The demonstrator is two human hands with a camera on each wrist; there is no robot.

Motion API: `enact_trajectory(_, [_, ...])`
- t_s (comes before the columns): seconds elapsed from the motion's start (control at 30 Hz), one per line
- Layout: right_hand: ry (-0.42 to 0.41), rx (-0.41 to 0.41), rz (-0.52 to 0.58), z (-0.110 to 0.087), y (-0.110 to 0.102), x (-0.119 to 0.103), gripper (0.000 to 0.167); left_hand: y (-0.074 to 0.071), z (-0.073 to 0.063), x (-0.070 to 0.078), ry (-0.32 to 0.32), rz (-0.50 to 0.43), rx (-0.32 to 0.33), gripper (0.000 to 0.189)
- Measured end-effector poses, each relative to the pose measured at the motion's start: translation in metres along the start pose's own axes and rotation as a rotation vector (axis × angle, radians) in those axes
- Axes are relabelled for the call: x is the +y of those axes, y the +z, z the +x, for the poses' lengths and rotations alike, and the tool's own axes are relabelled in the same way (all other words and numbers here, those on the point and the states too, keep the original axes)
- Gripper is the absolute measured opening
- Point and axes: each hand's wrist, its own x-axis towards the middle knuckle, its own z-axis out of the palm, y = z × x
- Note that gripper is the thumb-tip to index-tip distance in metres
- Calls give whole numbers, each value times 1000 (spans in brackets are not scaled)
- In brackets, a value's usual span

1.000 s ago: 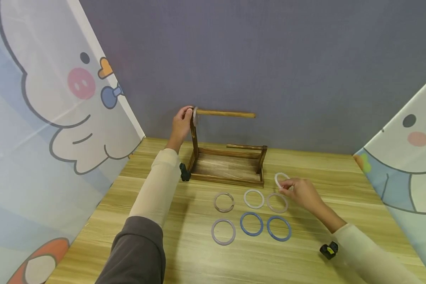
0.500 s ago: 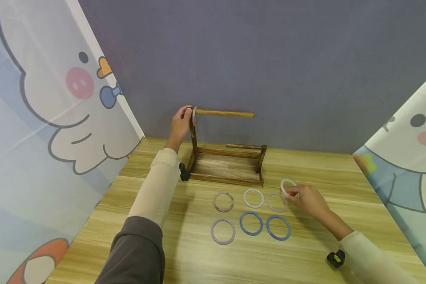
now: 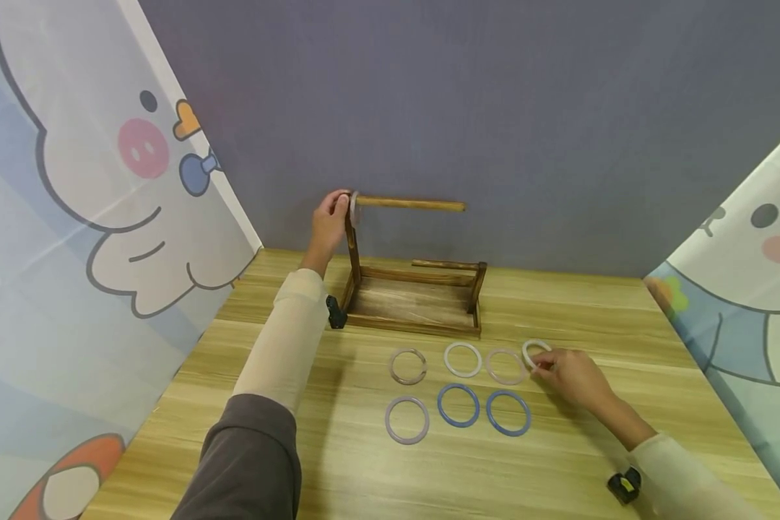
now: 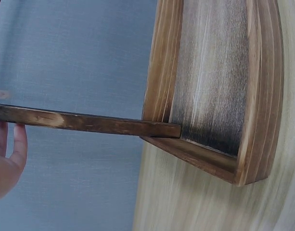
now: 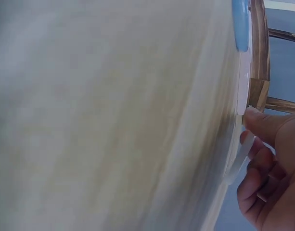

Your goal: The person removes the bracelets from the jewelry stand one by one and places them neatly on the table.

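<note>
My left hand (image 3: 328,220) grips the top of the left post of a brown wooden bangle stand (image 3: 409,328), its fingers behind the post (image 4: 84,121) in the left wrist view. A pale translucent bangle (image 3: 354,209) hangs on the stand's upper bar (image 3: 422,205), right by that hand. Low over the table at the right, my right hand (image 3: 578,379) pinches a white bangle (image 3: 526,352) between thumb and fingers. The right wrist view shows this white bangle (image 5: 241,159) tilted, its lower edge at the tabletop.
In front of the stand lie a brownish bangle (image 3: 392,367), a white one, a pale pink bangle (image 3: 505,352), a lavender bangle (image 3: 387,420) and two blue bangles (image 3: 439,404). A shorter bar (image 3: 445,264) tops the right post. A grey wall (image 3: 559,144) rises behind.
My right hand has moved right and toward me with the white bangle, lowering it beside the pink one. The left hand keeps its grip on the post.
</note>
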Motion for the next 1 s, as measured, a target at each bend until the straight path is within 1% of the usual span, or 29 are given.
enact_trajectory(0.13, [20, -28, 11, -6, -1, 1, 17, 0, 0, 0, 0, -5, 4, 40])
enact_trajectory(0.3, [2, -37, -9, -11, -2, 1, 18, 0, 1, 0, 16, -7, 8, 40])
enact_trajectory(0.43, [-5, -64, -18, -13, -4, 4, 19, 0, 1, -1, 20, -7, 6, 39])
enact_trajectory(0.63, [17, -119, 6, -13, -6, 9, 13, 0, 1, 0, 18, 8, 13, 39])
enact_trajectory(0.77, [31, -139, 31, -13, -6, 12, 8, 0, 1, 0, 14, 14, 17, 39])
enact_trajectory(1.0, [27, -157, 71, -11, -9, 15, 12, 1, 2, 1, 11, 16, 16, 39])
